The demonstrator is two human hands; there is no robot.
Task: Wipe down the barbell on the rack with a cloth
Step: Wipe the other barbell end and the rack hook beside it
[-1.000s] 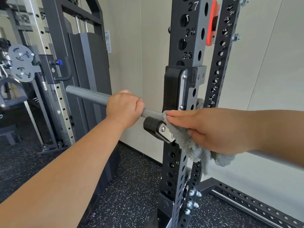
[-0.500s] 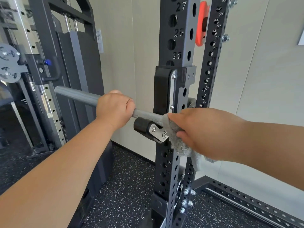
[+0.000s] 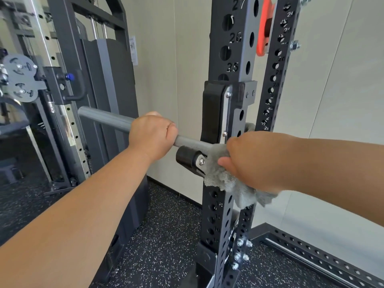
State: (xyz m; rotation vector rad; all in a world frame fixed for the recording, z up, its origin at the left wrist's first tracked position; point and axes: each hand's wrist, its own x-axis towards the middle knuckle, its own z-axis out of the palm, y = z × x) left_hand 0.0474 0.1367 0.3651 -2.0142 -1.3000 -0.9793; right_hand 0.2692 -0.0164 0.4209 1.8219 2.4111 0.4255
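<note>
While the grey metal barbell (image 3: 104,118) lay in the black padded hook (image 3: 214,113) of the black perforated steel rack post (image 3: 232,38), its thicker end ran off to the far left and its thinner shaft crossed the hook toward the right. A fluffy grey cloth (image 3: 226,181) was bunched round the shaft just right of the hook, touching the hook's front lip, and its loose folds hung down in front of the post. The right hand (image 3: 249,161) clamped that cloth against the bar, fingers curled over the top and thumb beneath. The left hand (image 3: 151,136) gripped the bare bar just left of the hook, knuckles up and fingers wrapped fully round it. The two hands were apart, with the hook between them. Behind the post stood a second, narrower black perforated post (image 3: 276,69), with an orange-red plastic piece (image 3: 262,28) between the two near the top. To the far left stood a dark grey cable machine (image 3: 62,59) with a round grey pulley plate (image 3: 19,77). Beige wall panels (image 3: 176,80) closed the far side, black speckled rubber flooring (image 3: 162,235) lay below, and a black perforated base rail (image 3: 311,252) ran along the floor at the near right.
</note>
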